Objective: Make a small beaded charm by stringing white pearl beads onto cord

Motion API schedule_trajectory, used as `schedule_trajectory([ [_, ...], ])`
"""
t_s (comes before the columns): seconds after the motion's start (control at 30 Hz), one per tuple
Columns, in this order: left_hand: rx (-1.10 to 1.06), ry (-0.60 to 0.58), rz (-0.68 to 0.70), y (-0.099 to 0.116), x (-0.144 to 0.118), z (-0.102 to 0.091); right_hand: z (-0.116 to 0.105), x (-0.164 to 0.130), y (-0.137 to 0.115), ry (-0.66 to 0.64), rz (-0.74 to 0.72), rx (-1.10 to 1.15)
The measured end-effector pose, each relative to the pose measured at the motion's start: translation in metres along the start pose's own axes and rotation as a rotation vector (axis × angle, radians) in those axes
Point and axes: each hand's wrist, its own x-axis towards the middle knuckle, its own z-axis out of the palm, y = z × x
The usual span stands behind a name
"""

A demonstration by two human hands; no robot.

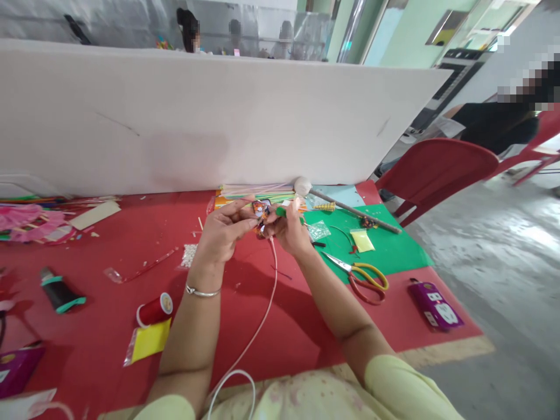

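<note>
My left hand (223,230) and my right hand (289,228) meet above the red table cover (109,262), close to the white partition. Between their fingertips sits a small orange and dark craft piece (261,210), pinched by my left fingers. My right fingers grip a green stem-like piece (284,213) that touches the craft piece. A thin pale pink cord (265,309) hangs from the hands down toward my lap. A silver bangle is on my left wrist.
Scissors with red and yellow handles (363,275) lie on a green sheet (394,251) to the right. A red thread spool (154,309), a yellow packet (149,341), a black tube (59,291) and a purple packet (435,306) lie around. Red chairs (433,169) and another person stand at right.
</note>
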Motion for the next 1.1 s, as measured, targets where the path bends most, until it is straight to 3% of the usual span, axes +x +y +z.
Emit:
schedule_trajectory([
  [0.2,0.038,-0.059,-0.060,0.007,0.000,-0.011,-0.009,0.009,-0.002,-0.073,0.073,0.166],
  [0.73,0.141,-0.123,-0.035,0.006,0.000,-0.010,-0.027,0.006,-0.007,-0.159,0.083,0.078],
  [1.1,0.152,-0.157,-0.038,-0.003,0.004,-0.014,-0.033,0.004,-0.009,-0.139,0.104,0.032],
])
